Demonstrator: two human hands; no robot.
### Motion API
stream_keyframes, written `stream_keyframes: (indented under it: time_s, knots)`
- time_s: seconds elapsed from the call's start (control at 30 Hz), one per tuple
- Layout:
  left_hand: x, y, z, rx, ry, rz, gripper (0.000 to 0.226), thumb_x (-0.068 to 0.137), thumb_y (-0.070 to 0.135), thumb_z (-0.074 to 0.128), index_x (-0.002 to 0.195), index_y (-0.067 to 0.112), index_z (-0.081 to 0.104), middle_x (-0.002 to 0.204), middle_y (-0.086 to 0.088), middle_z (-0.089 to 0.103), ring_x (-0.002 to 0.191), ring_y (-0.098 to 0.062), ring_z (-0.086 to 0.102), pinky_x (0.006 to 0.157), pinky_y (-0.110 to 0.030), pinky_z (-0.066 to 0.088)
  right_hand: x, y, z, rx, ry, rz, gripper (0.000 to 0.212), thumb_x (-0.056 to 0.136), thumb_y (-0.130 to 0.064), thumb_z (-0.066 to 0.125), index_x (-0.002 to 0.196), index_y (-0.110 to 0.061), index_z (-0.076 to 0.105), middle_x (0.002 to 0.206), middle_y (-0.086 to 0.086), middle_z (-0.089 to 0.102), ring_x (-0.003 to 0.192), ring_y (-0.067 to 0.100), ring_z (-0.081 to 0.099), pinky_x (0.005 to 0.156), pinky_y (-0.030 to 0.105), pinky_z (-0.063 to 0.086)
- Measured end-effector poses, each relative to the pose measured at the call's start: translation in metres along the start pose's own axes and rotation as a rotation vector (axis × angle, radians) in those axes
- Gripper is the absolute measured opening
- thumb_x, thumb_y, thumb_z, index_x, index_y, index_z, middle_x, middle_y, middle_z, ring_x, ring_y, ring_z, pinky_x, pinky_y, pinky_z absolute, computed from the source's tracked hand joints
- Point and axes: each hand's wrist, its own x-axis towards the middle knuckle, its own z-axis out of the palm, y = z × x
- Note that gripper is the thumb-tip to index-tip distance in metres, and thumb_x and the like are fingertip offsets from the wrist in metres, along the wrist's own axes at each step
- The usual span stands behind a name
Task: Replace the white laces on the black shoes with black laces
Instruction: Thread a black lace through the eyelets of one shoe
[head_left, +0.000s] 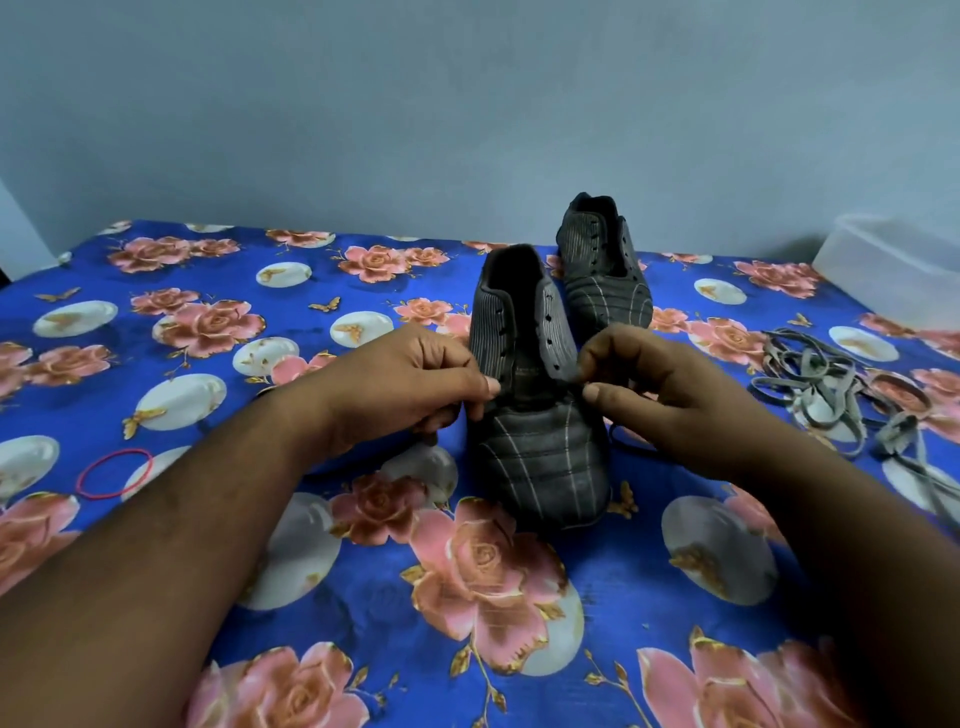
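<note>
A surface covered by a blue cloth printed with pink roses and white discs carries everything. The near black shoe stands on it between the fingers of the left hand and the right hand, toe toward the camera. The far black shoe stands beyond the right fingers. A pile of pale laces lies well right of them, a clear plastic box farther back. A red rubber band lies well left of the left fingers.
</note>
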Motion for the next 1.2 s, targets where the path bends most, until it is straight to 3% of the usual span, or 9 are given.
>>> stream_keyframes:
  time_s: [0.1,0.2,0.37,0.77,0.93,1.2]
  knots:
    - [-0.002,0.001,-0.001,0.039,-0.046,-0.008,0.029,0.096,0.015,0.066,0.07,0.005,0.069,0.047,-0.001,0.042,0.044,-0.01,0.036,0.049,-0.023,0.039,0.001,-0.004,0.006,-0.13,0.053,-0.055,0.018,0.094,-0.038,0.059,0.109,-0.028,0.063,0.091,-0.011,0.063,0.078,0.011,0.06,0.066,0.021,0.046]
    - [-0.001,0.001,-0.002,-0.002,-0.067,0.013,0.022,0.09,0.02,0.069,0.073,0.006,0.07,0.051,-0.003,0.044,0.049,-0.013,0.038,0.052,-0.025,0.038,0.005,-0.01,0.014,-0.323,0.168,-0.186,0.033,0.094,-0.051,0.058,0.116,-0.029,0.065,0.098,-0.015,0.054,0.094,0.01,0.056,0.08,0.018,0.042]
    - [0.003,-0.003,-0.002,-0.034,-0.043,0.025,0.012,0.081,0.017,0.056,0.08,0.011,0.066,0.061,-0.003,0.058,0.057,-0.012,0.051,0.057,-0.022,0.045,0.01,-0.017,0.024,-0.595,0.216,-0.307,0.029,0.096,-0.05,0.056,0.102,-0.028,0.075,0.1,-0.004,0.056,0.094,0.019,0.051,0.084,0.039,0.044]
    - [0.008,-0.006,0.003,-0.079,-0.034,0.008,0.011,0.079,0.018,0.044,0.078,0.013,0.054,0.066,-0.008,0.056,0.061,-0.016,0.051,0.057,-0.021,0.045,0.01,-0.024,0.034,-0.512,0.187,-0.237,0.03,0.092,-0.051,0.054,0.095,-0.029,0.074,0.1,-0.004,0.05,0.097,0.022,0.05,0.087,0.047,0.045]
    - [0.009,-0.006,0.004,-0.078,-0.032,-0.001,0.012,0.078,0.019,0.045,0.079,0.012,0.055,0.067,-0.009,0.054,0.061,-0.017,0.05,0.057,-0.02,0.045,0.009,-0.023,0.032,-0.461,0.207,-0.249,0.023,0.09,-0.046,0.06,0.091,-0.026,0.072,0.098,-0.008,0.047,0.095,0.02,0.049,0.086,0.041,0.043]
    - [0.008,-0.009,0.007,-0.061,-0.041,0.029,0.021,0.086,0.03,0.056,0.081,0.009,0.058,0.071,-0.013,0.05,0.065,-0.017,0.049,0.065,-0.026,0.045,0.011,-0.02,0.036,-0.209,0.136,-0.185,0.005,0.091,-0.023,0.064,0.088,-0.02,0.064,0.094,-0.011,0.049,0.088,0.006,0.051,0.077,0.015,0.036]
